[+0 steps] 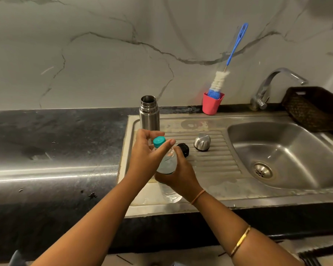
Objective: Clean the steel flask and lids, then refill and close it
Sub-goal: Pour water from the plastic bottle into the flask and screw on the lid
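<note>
Your right hand (178, 175) grips the water bottle (167, 164). Your left hand (148, 150) curls round its teal cap (159, 141) — whether it pinches, you cannot tell. The steel flask (149, 112) stands open on the drainboard (215, 162) — black lid (184, 149) and steel lid (202, 142) are nearby.

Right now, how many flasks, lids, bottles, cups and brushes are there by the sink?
Flasks, the open steel flask: 1
Lids, a domed steel lid and a round black lid: 2
Bottles, the clear plastic water bottle with a teal cap: 1
Cups, the pink plastic cup: 1
Brushes, the blue-handled bottle brush: 1
Total: 6
</note>
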{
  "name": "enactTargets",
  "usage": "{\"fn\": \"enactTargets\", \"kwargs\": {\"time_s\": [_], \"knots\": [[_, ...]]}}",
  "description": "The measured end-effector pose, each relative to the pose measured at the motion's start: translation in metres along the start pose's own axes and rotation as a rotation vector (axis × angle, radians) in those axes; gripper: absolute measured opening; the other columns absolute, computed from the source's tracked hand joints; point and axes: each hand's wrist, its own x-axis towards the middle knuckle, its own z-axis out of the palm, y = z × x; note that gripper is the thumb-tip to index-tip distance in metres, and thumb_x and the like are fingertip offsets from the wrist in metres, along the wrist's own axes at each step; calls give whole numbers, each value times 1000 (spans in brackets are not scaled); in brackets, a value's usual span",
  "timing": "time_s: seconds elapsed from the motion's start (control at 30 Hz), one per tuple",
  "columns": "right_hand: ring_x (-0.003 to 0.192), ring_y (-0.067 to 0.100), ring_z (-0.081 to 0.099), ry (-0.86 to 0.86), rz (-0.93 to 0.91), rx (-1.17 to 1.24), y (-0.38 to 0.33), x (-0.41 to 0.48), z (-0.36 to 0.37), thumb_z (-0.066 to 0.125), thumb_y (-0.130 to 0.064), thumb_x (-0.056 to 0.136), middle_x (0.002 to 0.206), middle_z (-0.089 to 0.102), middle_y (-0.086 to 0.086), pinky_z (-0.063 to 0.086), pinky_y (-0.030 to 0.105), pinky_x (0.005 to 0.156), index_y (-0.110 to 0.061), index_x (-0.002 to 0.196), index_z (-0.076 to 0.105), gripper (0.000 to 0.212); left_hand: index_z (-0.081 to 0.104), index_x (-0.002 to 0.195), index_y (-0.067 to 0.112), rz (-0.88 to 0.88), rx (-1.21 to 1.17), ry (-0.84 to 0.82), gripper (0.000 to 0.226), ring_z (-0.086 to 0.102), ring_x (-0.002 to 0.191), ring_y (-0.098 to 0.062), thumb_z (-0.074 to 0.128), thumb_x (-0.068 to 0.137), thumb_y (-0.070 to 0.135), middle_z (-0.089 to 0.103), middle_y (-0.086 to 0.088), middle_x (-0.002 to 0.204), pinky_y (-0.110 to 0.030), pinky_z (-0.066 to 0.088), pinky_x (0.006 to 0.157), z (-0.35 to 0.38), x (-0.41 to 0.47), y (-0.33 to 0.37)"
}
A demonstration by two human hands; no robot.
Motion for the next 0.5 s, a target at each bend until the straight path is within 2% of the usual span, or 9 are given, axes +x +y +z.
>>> {"fn": "enactTargets", "kwargs": {"time_s": [0.07,0.13,0.17,0.23,0.33,0.4,0.47,0.5], "knots": [[88,4,59,13,-1,-20,0,1,-4,82,-19,67,102,58,-7,49,10,74,-22,112,40,62,39,109,33,28,-96,-131,33,57,116,-13,59,83,26,54,11,123,-23,50,94,1,-2,0],[85,0,58,28,-19,-54,2,2,-7,83,-23,67,100,57,-9,47,6,73,-17,113,42,62,41,118,33,50,-149,-218,34,55,119,-7,48,94,10,55,12,126,-17,47,95,0,-4,0],[85,0,58,29,-24,-65,3,2,-8,83,-24,67,100,57,-8,47,5,73,-15,113,42,62,45,119,31,50,-148,-211,35,56,117,-5,47,95,6,58,11,123,-15,47,92,0,-5,0],[90,5,61,24,-12,-48,4,2,-10,82,-24,67,103,60,-4,49,9,76,-14,114,43,62,55,115,28,-13,-202,-119,33,61,110,-6,53,92,5,63,7,117,-17,51,87,0,-5,1],[94,9,62,13,10,-22,5,0,-10,82,-23,67,107,62,-3,49,10,77,-15,116,44,63,64,104,22,-214,-358,24,27,66,100,-15,64,84,4,68,1,104,-26,55,84,3,-1,4],[89,4,61,37,26,-3,6,-1,-11,84,-22,65,101,62,-8,47,7,73,-19,111,46,60,64,105,15,-356,-581,77,23,67,91,-16,62,85,3,69,-3,97,-31,55,84,1,4,5],[87,0,61,70,41,36,9,-1,-14,84,-18,64,98,62,-12,45,6,71,-21,106,47,57,59,111,11,-456,-809,171,27,67,93,-18,60,87,0,68,-9,100,-36,53,91,-7,11,-1],[88,-1,60,79,46,50,11,-1,-15,85,-17,64,98,62,-12,45,6,72,-20,106,47,56,56,113,10,-471,-785,229,29,66,97,-20,61,86,-1,66,-11,103,-37,51,94,-12,14,-9]]}}
